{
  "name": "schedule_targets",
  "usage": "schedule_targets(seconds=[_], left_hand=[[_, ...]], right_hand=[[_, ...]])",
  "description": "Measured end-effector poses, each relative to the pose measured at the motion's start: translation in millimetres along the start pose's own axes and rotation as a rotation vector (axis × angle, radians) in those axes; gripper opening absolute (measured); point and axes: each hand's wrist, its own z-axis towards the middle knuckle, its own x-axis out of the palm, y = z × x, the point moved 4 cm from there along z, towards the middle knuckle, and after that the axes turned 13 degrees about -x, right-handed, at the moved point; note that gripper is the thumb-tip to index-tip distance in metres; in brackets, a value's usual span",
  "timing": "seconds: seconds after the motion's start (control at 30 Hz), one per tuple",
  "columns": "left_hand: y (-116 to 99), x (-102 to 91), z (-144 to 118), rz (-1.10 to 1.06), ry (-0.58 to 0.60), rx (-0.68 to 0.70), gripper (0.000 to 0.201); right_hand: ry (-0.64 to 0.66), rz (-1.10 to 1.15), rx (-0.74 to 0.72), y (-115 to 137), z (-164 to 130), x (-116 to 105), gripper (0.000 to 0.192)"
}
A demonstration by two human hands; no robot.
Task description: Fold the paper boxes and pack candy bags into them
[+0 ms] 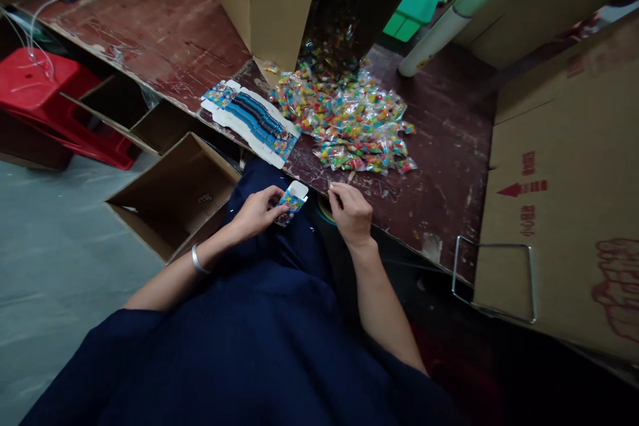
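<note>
The small box point(292, 202) is half hidden by the left hand point(257, 212).

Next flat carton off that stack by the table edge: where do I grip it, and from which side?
Probably by the white flap ends of the flat carton stack on the side nearest the person. That end overhangs the table edge, so fingers could pinch top and bottom there. The far side is crowded by the candy packet pile. The left hand already holds a small printed box; the right hand is nearer.

A worn dark red bench point(164, 20) stood over a grey floor point(54, 246). Left of the bench sat a red stool point(44, 96); right of it, tall cardboard boxes point(564, 173).
</note>
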Motion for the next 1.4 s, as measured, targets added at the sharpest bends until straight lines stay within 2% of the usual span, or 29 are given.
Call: schedule_targets(seconds=[0.13,0.2,0.3,0.37,0.47,0.6,0.67,0.77,0.83,1.0,1.07,1.2,1.33,1.4], left_hand=[[-2.7,3.8,-0.2,-0.027,0.027,0.016,0.016],[-6.1,7.2,-1.7,-0.071,0.073,0.029,0.017],[-12.8,10.3,-5.1,-0.213,0.152,0.063,0.023],[-15.8,9.7,-6.9,-0.305,0.171,0.084,0.027],[-15.5,7.8,-8.3,-0.361,0.155,0.093,0.03],[-14.1,7.1,-10.5,-0.33,0.111,0.116,0.027],[-15.4,5.5,-11.9,-0.291,0.07,0.14,0.026],[-18.6,1.0,-13.4,-0.22,0.005,0.171,0.026],[-20.8,-1.5,-14.1,-0.176,-0.016,0.185,0.025],[-23.3,-1.8,-15.6,-0.187,-0.006,0.186,0.026],[-22.6,0.4,-16.2,-0.194,0.009,0.182,0.025],[-17.3,4.2,-17.1,-0.26,0.014,0.163,0.027],[-15.6,5.6,-18.4,-0.239,-0.02,0.158,0.03],[-17.9,3.9,-19.1,-0.277,-0.03,0.156,0.041]], right_hand=[[-0.336,0.321,0.249,27.3,16.3,-19.8,0.017],[-0.379,0.493,0.301,45.9,27.1,-22.6,0.017],[-0.278,0.631,0.286,64.8,38.6,-19.7,0.013],[-0.182,0.596,0.223,67.9,41.8,-19.0,0.012],[-0.058,0.467,0.098,64.0,45.5,-23.0,0.011],[0.151,0.435,0.031,56.9,54.9,-25.7,0.011],[0.208,0.389,-0.019,56.1,60.5,-26.5,0.011],[0.219,0.343,-0.084,56.8,64.9,-26.2,0.012],[0.21,0.378,-0.072,56.9,63.6,-23.4,0.014],[0.146,0.599,0.17,52.1,51.6,-10.2,0.011],[0.144,0.645,0.202,51.5,49.2,-6.7,0.015],[0.244,0.678,0.07,54.2,51.3,-5.9,0.034],[0.41,0.714,0.053,53.7,48.1,-0.8,0.052],[0.372,0.717,0.088,52.3,44.2,1.5,0.051]])
